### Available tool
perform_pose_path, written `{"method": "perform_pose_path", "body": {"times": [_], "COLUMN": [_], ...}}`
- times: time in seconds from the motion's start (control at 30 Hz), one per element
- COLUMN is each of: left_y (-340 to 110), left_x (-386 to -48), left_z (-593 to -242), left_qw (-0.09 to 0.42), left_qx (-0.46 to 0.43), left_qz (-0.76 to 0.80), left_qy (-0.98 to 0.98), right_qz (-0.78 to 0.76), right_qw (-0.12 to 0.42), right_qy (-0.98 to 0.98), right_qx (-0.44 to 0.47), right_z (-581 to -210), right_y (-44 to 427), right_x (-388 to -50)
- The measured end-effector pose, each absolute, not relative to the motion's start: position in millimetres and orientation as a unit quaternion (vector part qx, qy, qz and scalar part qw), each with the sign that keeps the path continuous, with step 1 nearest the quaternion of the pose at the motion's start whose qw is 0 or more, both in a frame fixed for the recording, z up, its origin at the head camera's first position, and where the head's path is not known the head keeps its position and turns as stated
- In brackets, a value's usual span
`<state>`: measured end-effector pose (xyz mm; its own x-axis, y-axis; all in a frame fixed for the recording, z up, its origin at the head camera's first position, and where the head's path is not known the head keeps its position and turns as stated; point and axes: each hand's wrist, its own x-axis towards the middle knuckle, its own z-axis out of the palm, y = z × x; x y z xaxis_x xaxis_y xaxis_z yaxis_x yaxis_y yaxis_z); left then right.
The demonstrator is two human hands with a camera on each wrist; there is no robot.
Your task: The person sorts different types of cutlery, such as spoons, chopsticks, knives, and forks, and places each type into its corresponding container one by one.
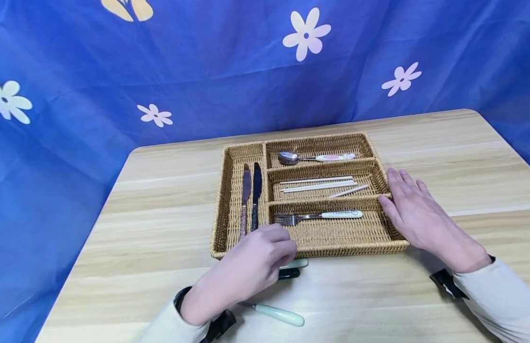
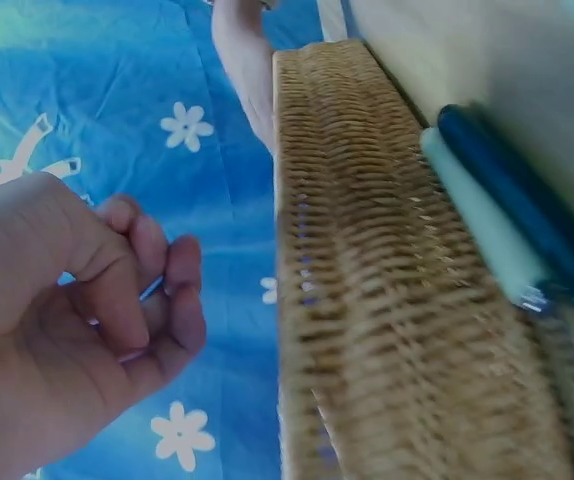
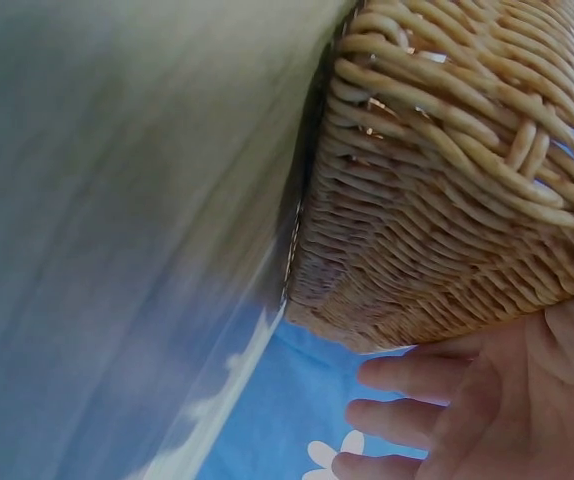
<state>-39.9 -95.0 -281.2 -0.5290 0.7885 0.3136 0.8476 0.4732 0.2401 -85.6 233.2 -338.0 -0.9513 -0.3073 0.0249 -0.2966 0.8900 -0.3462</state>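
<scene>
A woven cutlery basket (image 1: 333,249) lies between both hands. My left hand (image 1: 258,255) is above its front wall, near the knives and the fork; its fingers (image 2: 185,300) are loosely curled, with nothing visible between them. My right hand (image 1: 415,214) rests along the basket's right side, fingers extended, thumb at the rim. A brownish knife (image 1: 245,186) and a dark knife (image 1: 257,186) lie in the left compartment. A white-handled fork (image 1: 342,214) is in the front compartment, white sticks (image 1: 318,186) in the middle one, and a spoon (image 1: 288,157) at the back.
In front of the basket, a mint-green handle (image 1: 296,263) and a dark handle (image 1: 289,273) show, partly hidden by the left hand. Another mint-green-handled utensil (image 1: 279,314) lies nearer the front, its metal end hidden. A blue flowered cloth (image 1: 247,71) hangs behind the wooden table (image 1: 162,214).
</scene>
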Motion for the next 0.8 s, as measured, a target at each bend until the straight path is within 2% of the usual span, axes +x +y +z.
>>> {"method": "perform_pose_path", "body": {"times": [0.13, 0.57, 0.8], "left_y": [-111, -139, -145], "left_x": [-26, 5, 9], "left_z": [-290, -320, -328], "left_qw": [0.095, 0.03, 0.011], "left_qx": [-0.486, -0.419, -0.453], "left_qz": [-0.187, -0.163, -0.115], "left_qy": [-0.848, -0.893, -0.884], "right_qz": [-0.176, -0.18, -0.183], "right_qw": [0.015, 0.004, 0.005], "right_qy": [0.972, 0.97, 0.969], "right_qx": [-0.156, -0.164, -0.163], "right_z": [-338, -339, -339], "right_y": [233, 233, 234], "right_x": [-86, -86, -86]}}
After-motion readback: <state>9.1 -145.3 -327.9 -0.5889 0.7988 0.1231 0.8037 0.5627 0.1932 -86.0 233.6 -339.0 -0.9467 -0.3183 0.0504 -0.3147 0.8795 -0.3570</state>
